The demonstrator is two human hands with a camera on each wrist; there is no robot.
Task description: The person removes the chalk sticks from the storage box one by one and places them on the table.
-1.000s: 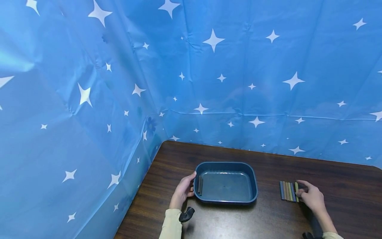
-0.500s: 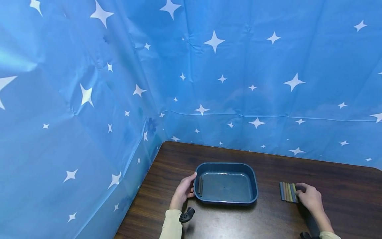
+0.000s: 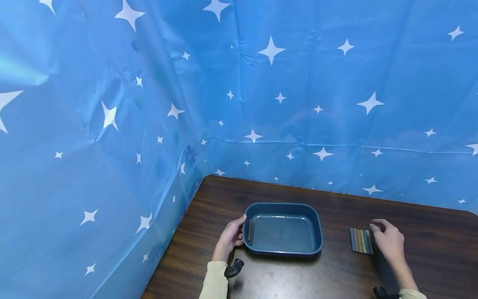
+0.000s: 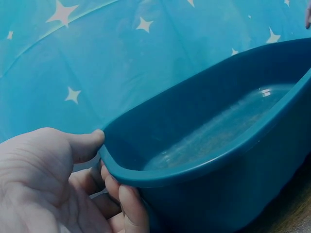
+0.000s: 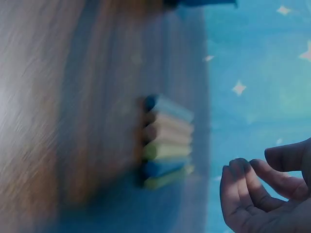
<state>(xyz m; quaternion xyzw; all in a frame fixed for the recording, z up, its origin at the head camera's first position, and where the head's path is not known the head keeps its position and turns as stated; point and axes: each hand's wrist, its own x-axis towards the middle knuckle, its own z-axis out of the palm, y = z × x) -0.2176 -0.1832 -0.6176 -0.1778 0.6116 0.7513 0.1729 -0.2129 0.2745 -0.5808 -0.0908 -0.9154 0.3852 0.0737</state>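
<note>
My left hand [image 3: 228, 237] grips the left rim of a deep blue plastic basin [image 3: 285, 252], thumb on the rim and fingers bent under it, as the left wrist view shows. Two dark sticks [image 3: 250, 232] lie side by side along the basin's left wall. To the right, several coloured chalk sticks [image 3: 361, 241] in blue, brown, green and yellow lie side by side in a row on the table. Close beside the row's right end hovers my right hand [image 3: 389, 241]. In the right wrist view its bent fingers [image 5: 238, 189] are apart from the thumb, with nothing between them.
The dark wood-grain table [image 3: 298, 278] has its far edge against a blue star-printed sheet [image 3: 298, 83], which also rises along the left side. A black wrist device [image 3: 234, 268] sits at the left sleeve.
My right hand came to the row's right end, where the rightmost stick was set against the others, then drew back upward from it. My left hand stays on the basin's rim.
</note>
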